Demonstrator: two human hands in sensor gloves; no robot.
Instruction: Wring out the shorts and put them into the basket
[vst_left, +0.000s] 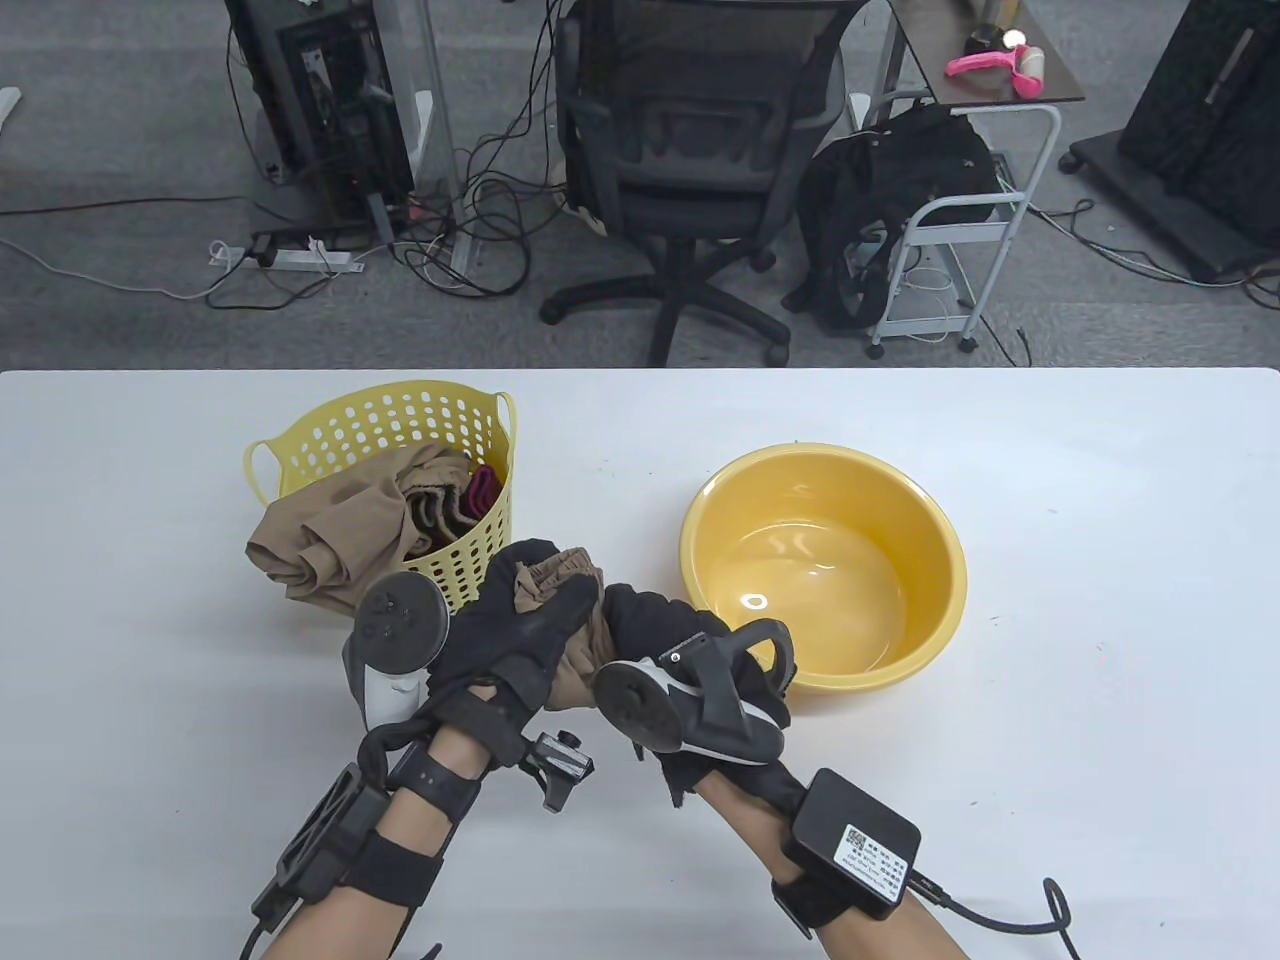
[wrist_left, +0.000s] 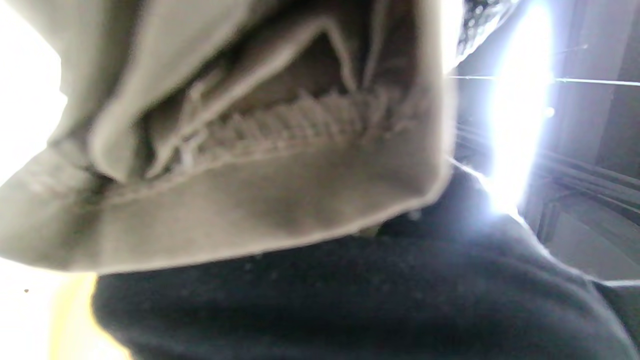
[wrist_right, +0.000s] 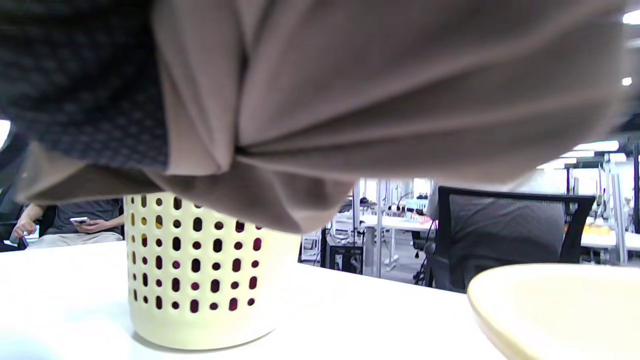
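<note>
Tan shorts (vst_left: 560, 600) gripped by both hands between basket (vst_left: 400, 440) and basin (vst_left: 820, 570).

Left of centre: the yellow laundry basket (vst_left: 455, 470) is stuffed with tan and red clothes (vst_left: 345, 530) spilling over its near rim.
Right of centre: the yellow basin (vst_left: 925, 600) is set.
Between them: a strip of bare white table (vst_left: 610, 450) is left open.

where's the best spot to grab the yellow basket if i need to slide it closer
Take the basket by one of its loop handles, probably the near-left one, coming from the left. The rim's front is covered by tan cloth draped over it, and both hands, left hand and right hand, grip the shorts.
</note>
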